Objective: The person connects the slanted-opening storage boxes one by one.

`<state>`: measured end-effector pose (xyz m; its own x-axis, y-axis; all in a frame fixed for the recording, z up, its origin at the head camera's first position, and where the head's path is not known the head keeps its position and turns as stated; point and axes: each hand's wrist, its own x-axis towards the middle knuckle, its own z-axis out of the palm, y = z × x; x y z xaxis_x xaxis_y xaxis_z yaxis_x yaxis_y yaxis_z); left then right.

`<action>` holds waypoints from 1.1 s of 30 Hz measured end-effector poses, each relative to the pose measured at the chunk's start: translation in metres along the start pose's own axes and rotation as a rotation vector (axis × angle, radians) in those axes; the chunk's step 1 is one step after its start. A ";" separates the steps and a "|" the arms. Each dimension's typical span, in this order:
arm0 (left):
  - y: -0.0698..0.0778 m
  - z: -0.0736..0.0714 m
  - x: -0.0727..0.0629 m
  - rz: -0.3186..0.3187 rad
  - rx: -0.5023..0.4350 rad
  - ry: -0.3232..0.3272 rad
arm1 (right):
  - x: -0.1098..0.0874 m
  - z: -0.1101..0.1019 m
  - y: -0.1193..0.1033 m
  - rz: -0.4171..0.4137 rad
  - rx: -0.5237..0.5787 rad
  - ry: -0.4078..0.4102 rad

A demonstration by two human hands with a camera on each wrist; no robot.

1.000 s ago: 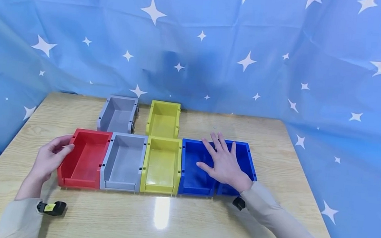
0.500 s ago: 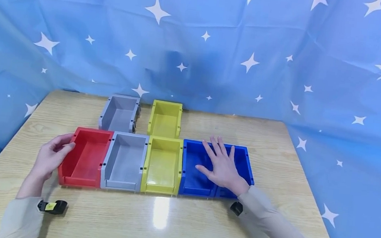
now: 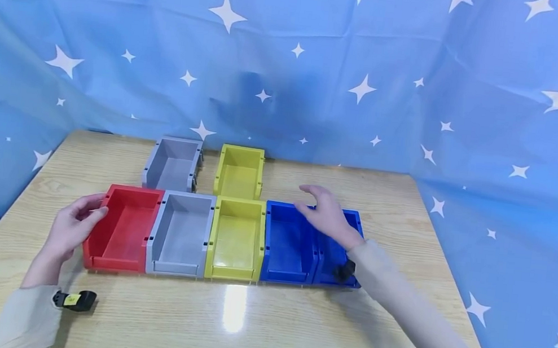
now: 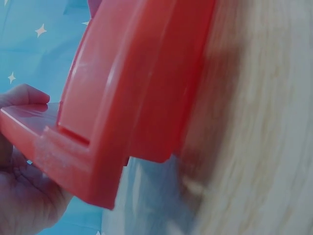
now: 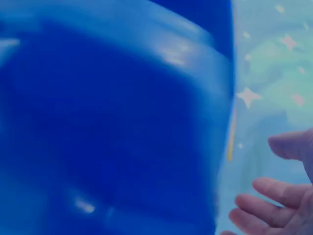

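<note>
A row of open-front plastic bins runs across the table: red (image 3: 127, 232), grey (image 3: 182, 237), yellow (image 3: 236, 243) and two blue ones, the left blue bin (image 3: 288, 249) beside the right blue bin (image 3: 329, 259). My left hand (image 3: 69, 228) grips the red bin's left wall, thumb at the inner side and fingers outside; the left wrist view shows the hand (image 4: 34, 200) around that wall. Over the back of the blue bins is my right hand (image 3: 328, 216), fingers loosely bent, holding nothing. In the right wrist view, its fingers (image 5: 266, 210) are apart from the blue bin (image 5: 107, 122).
Behind the row stand another grey bin (image 3: 172, 168) and another yellow bin (image 3: 239, 175), with a gap between them. The wooden table (image 3: 181, 328) ends at the back against a blue curtain (image 3: 289, 78) with white stars.
My right hand, spread flat over the blue bins before, has moved slightly back with its fingers drawn together. The right blue bin has shifted left against its neighbour. My left hand keeps its grip.
</note>
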<state>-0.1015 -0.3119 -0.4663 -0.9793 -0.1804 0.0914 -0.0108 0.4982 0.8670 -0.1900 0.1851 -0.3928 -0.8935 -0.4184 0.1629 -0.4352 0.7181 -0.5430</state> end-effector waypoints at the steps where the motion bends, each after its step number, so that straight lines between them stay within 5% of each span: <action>1: -0.006 0.000 0.001 0.000 0.001 0.006 | 0.008 -0.002 -0.001 0.033 0.047 0.003; 6: -0.029 0.000 0.007 0.031 -0.022 0.040 | 0.044 -0.003 -0.008 0.184 0.183 -0.015; 16: 0.004 -0.016 -0.003 -0.025 0.010 0.028 | 0.091 0.021 -0.034 0.365 0.354 -0.065; 33: -0.005 -0.035 -0.001 -0.043 -0.012 0.003 | 0.127 0.058 -0.044 0.589 0.513 0.003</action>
<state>-0.0933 -0.3443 -0.4537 -0.9774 -0.2041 0.0556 -0.0503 0.4797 0.8760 -0.2776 0.0683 -0.3955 -0.9623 -0.0458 -0.2682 0.2153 0.4744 -0.8536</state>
